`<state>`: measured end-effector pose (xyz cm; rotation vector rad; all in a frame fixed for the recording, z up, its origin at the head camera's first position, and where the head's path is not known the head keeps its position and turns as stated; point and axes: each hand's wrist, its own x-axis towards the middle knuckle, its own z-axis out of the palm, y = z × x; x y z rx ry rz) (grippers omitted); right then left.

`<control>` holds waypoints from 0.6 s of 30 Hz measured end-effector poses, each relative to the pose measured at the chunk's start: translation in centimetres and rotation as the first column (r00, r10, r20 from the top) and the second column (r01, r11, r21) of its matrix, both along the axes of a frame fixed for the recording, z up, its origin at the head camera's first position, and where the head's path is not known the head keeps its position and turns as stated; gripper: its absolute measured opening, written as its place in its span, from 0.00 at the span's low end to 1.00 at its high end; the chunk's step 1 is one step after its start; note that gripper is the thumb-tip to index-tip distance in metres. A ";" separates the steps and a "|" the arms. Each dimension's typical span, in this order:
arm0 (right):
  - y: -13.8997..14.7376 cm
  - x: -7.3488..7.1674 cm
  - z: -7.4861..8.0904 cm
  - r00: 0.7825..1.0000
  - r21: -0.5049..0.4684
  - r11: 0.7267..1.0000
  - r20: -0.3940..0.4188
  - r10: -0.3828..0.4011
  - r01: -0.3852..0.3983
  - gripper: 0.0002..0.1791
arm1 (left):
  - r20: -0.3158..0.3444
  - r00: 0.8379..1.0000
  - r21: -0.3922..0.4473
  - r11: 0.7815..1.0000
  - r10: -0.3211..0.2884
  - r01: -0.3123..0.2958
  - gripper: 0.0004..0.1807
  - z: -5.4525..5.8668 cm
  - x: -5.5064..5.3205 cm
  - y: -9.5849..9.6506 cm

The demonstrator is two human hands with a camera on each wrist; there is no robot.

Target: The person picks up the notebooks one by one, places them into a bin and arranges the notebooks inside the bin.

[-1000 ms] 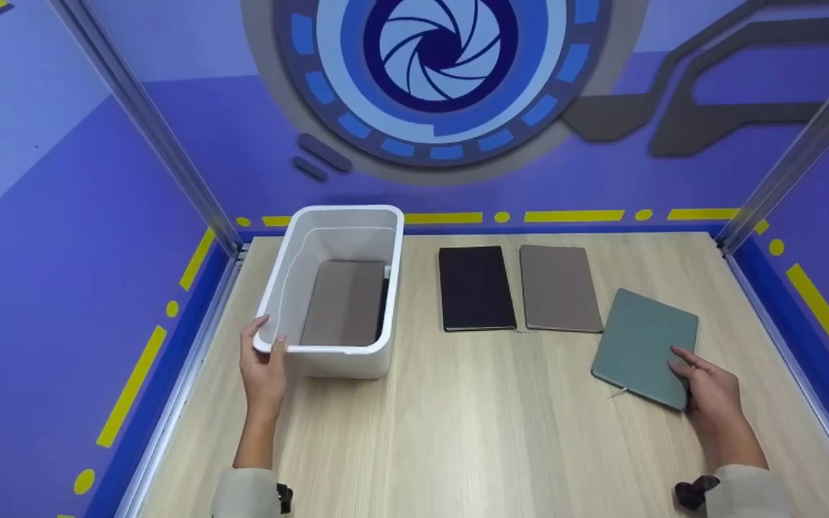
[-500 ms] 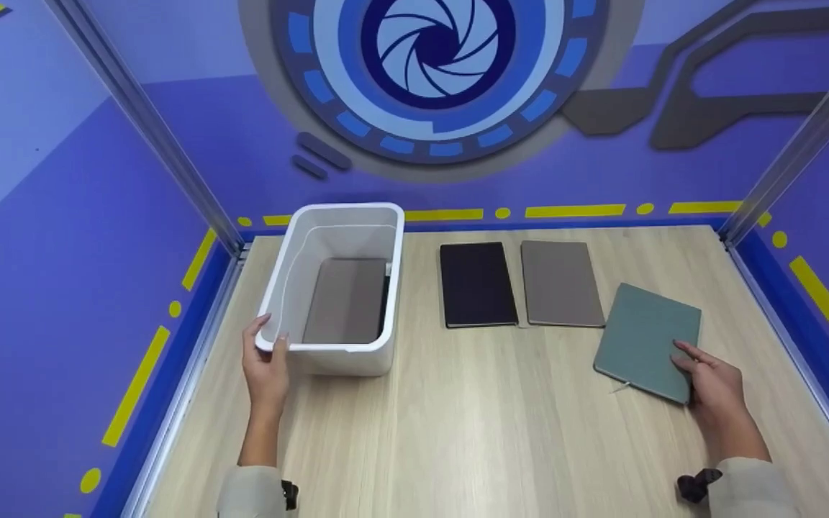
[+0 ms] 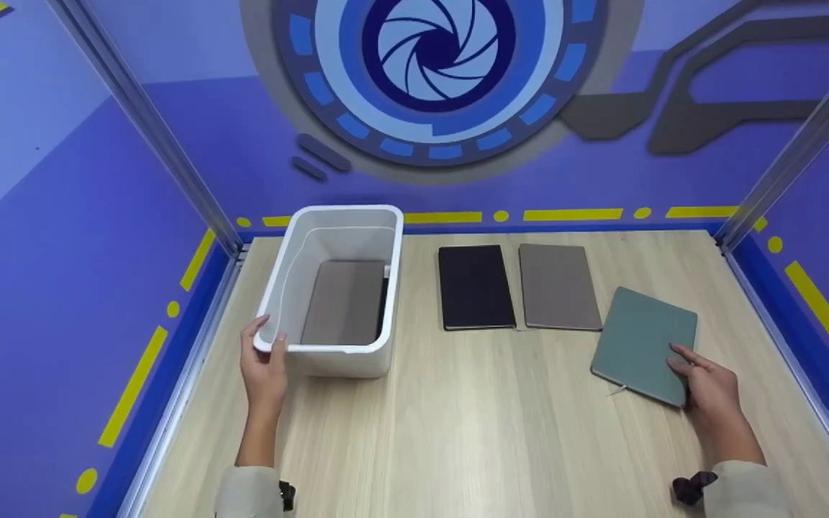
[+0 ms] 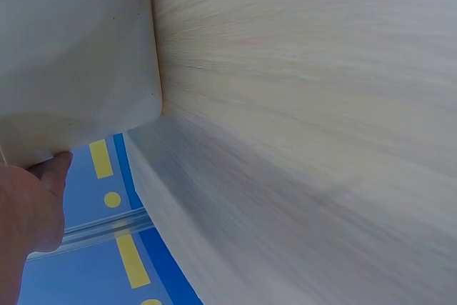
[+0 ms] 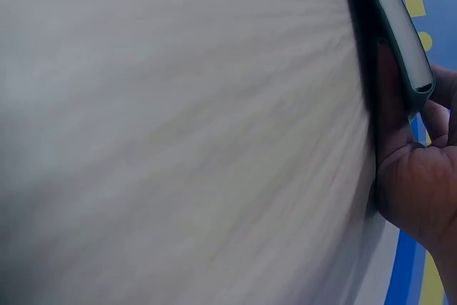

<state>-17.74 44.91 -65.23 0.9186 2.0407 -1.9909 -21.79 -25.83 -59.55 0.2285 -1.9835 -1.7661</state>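
Note:
At the left of the head view stands a white plastic bin (image 3: pixel 342 364). My left hand (image 3: pixel 263 370) grips its near left corner, thumb at the front of the rim and fingers at the left side. Inside lies a grey-brown notebook (image 3: pixel 345 302), with a dark strip showing beside it. My right hand (image 3: pixel 711 388) pinches the right edge of a green notebook (image 3: pixel 645 345), one part of the hand on top and one beneath. In the right wrist view this notebook's held end (image 5: pixel 407 41) is raised off the table. A ribbon end pokes out at its near edge.
A black notebook (image 3: pixel 476 288) and a grey-brown notebook (image 3: pixel 560 286) lie side by side toward the back of the wooden table (image 3: pixel 486 432). The green notebook's left side is close to the grey-brown one. Blue-purple walls (image 3: pixel 191 137) with metal corner posts surround the table.

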 end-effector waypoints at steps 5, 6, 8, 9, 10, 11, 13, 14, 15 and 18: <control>-0.1 0.1 -0.1 1.000 -0.017 1.000 0.016 -0.004 0.005 0.38 | 0.006 1.000 -0.004 1.000 0.006 -0.006 0.26 -0.1 0.2 -0.3; -0.1 0.0 -0.1 1.000 -0.019 1.000 0.020 -0.003 0.004 0.38 | 0.004 1.000 -0.003 1.000 0.012 -0.012 0.26 -0.1 0.2 -0.3; 0.0 -0.1 0.0 1.000 -0.017 1.000 0.020 0.001 -0.001 0.39 | -0.001 1.000 0.004 1.000 0.018 -0.018 0.26 -0.2 0.2 -0.4; 0.0 -0.1 0.1 1.000 -0.017 1.000 0.019 0.002 -0.002 0.39 | -0.005 1.000 0.006 1.000 0.018 -0.018 0.26 -0.3 0.2 -0.4; 0.1 -0.1 0.2 1.000 -0.018 1.000 0.018 0.004 -0.004 0.39 | -0.007 1.000 0.009 1.000 0.016 -0.016 0.26 -0.3 0.1 -0.3; 0.2 -0.1 0.2 1.000 -0.018 1.000 0.016 0.007 -0.007 0.39 | -0.011 1.000 0.012 1.000 0.014 -0.014 0.26 -0.4 0.1 -0.3; 0.2 -0.1 0.3 1.000 -0.029 1.000 0.017 0.004 -0.004 0.39 | -0.010 1.000 0.012 1.000 0.009 -0.009 0.26 -0.5 0.0 -0.3; 0.3 -0.1 0.4 1.000 -0.037 0.999 0.021 0.002 -0.001 0.39 | -0.009 1.000 0.007 1.000 0.008 -0.007 0.26 -0.5 -0.1 -0.3; 0.2 0.0 0.3 1.000 -0.040 0.999 0.025 0.003 -0.002 0.38 | -0.009 1.000 0.006 1.000 0.007 -0.007 0.26 -0.6 0.0 -0.3; 0.0 0.1 0.1 0.999 -0.047 0.999 0.038 0.010 -0.009 0.39 | -0.008 1.000 0.001 1.000 0.016 -0.016 0.26 -0.7 0.2 -0.6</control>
